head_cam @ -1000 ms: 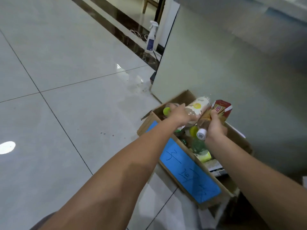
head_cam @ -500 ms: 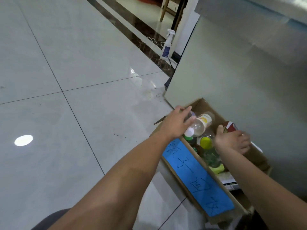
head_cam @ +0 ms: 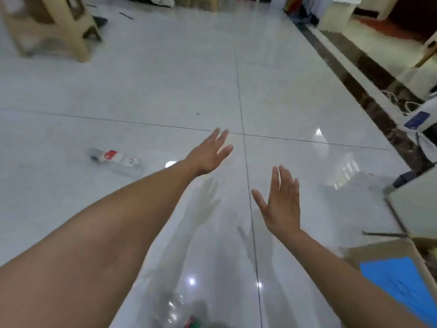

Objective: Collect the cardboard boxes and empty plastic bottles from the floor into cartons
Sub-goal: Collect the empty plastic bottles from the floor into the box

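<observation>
My left hand [head_cam: 210,153] and my right hand [head_cam: 282,202] are both stretched out over the tiled floor, fingers spread, holding nothing. A clear plastic bottle [head_cam: 115,160] with a red and white label lies on the floor to the left of my left hand. Another clear bottle [head_cam: 179,313] with a red and green label lies at the bottom edge, below my arms. The cardboard carton [head_cam: 387,252] with a blue label sits at the lower right, partly cut off by the frame.
A beige plastic stool [head_cam: 49,27] stands at the far left. A white spray bottle [head_cam: 423,117] and a pale cabinet side [head_cam: 416,209] are at the right edge. A dark marble strip [head_cam: 369,91] runs along the floor on the right. Clutter lines the far wall.
Both hands let go of the bottles over the carton and came away empty. The view swung left, away from the carton, onto the open floor.
</observation>
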`<state>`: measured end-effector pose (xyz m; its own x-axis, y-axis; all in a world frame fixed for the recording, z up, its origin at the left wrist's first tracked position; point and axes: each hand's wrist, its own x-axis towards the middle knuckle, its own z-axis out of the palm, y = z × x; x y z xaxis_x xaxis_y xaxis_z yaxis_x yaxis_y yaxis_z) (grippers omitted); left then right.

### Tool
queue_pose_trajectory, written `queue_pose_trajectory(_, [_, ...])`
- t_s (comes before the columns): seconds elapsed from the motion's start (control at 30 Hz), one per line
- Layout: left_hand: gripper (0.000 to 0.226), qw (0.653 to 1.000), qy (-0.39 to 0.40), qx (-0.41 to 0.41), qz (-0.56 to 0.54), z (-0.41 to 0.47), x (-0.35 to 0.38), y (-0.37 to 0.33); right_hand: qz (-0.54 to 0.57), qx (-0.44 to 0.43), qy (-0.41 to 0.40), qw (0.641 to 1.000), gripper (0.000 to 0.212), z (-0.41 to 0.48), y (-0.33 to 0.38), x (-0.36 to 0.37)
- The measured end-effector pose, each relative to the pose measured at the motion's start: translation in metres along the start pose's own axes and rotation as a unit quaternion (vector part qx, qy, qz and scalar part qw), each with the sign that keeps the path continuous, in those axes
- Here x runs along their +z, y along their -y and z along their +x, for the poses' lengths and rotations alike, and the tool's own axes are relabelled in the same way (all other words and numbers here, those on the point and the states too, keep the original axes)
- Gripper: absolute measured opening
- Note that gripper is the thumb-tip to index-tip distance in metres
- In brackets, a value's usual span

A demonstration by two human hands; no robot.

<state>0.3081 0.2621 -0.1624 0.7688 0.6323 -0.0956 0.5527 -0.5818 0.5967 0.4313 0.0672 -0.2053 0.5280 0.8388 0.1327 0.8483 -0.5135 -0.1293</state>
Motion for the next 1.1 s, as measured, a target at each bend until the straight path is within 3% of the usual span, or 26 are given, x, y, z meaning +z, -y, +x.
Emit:
queue_pose_trajectory(0.1, [0.066, 0.988, -0.031, -0.14, 0.063, -0.07, -0.052, 0.113, 0.026, -0.08, 0.034, 0.996, 0.098, 0.016, 0.064, 0.035])
queue_pose_trajectory(0.23, [0.071, 0.945, -0.04, -0.306, 0.111, -0.184, -0.088, 0.204, 0.057, -0.159, 0.079, 0.982, 0.112, 0.021, 0.153, 0.076])
queue_pose_trajectory(0.37, [0.074, 0.913, -0.026, -0.384, 0.138, -0.267, -0.093, 0.248, 0.085, -0.224, 0.127, 0.962, 0.11, 0.016, 0.237, 0.104])
queue_pose_trajectory(0.53, [0.078, 0.884, -0.03, -0.45, 0.122, -0.307, -0.078, 0.282, 0.073, -0.277, 0.161, 0.944, 0.097, 0.02, 0.301, 0.131])
queue_pose_trajectory(0.63, [0.081, 0.881, -0.047, -0.462, 0.092, -0.289, -0.056, 0.294, 0.06, -0.291, 0.17, 0.939, 0.085, 0.035, 0.316, 0.144])
queue_pose_trajectory(0.83, [0.084, 0.916, -0.026, -0.396, 0.061, -0.209, -0.018, 0.289, 0.009, -0.265, 0.172, 0.949, 0.08, 0.093, 0.32, 0.163])
queue_pose_trajectory(1.1, [0.084, 0.936, 0.005, -0.338, 0.095, -0.162, -0.006, 0.281, -0.036, -0.261, 0.241, 0.934, 0.071, 0.132, 0.313, 0.177])
